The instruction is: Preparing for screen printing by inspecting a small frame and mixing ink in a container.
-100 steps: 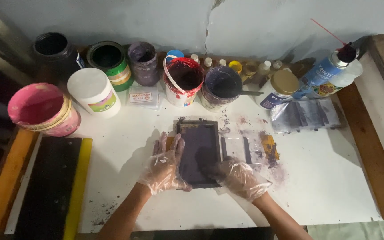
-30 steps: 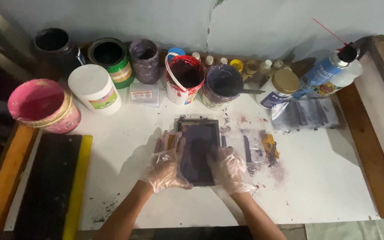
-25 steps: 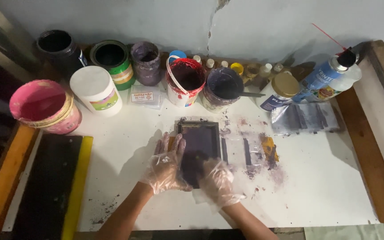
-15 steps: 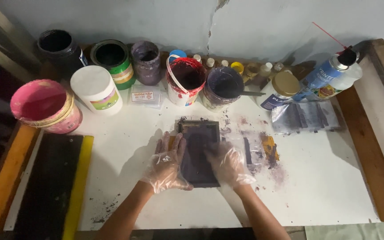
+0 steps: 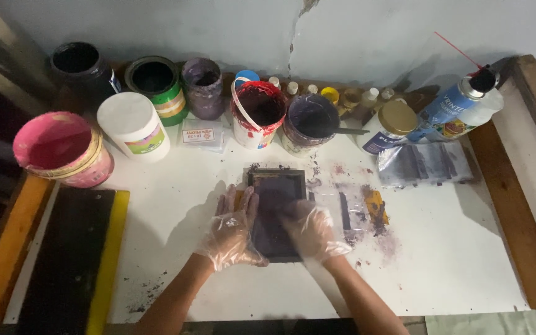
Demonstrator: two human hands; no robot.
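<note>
Two hands in thin clear plastic gloves rest on a small dark rectangular frame [image 5: 275, 214] lying flat near the middle of the white counter [image 5: 454, 267]. The left hand [image 5: 234, 231] lies along the frame's left edge, fingers [image 5: 238, 201] stretched out and slightly spread, pressing rather than gripping. The right hand [image 5: 311, 231] lies flat over the frame's lower right part, fingers extended and loosely together, grasping nothing. The hands hide the frame's lower corners, and the crinkled gloves blur the fingertips. The frame has a dark rim around a purplish-grey panel, with dark specks at its top edge. Just right of it lie purple smears and an orange-stained scrap [image 5: 375, 208]. Open paint tubs [image 5: 259, 111] line the counter's far edge.
</note>
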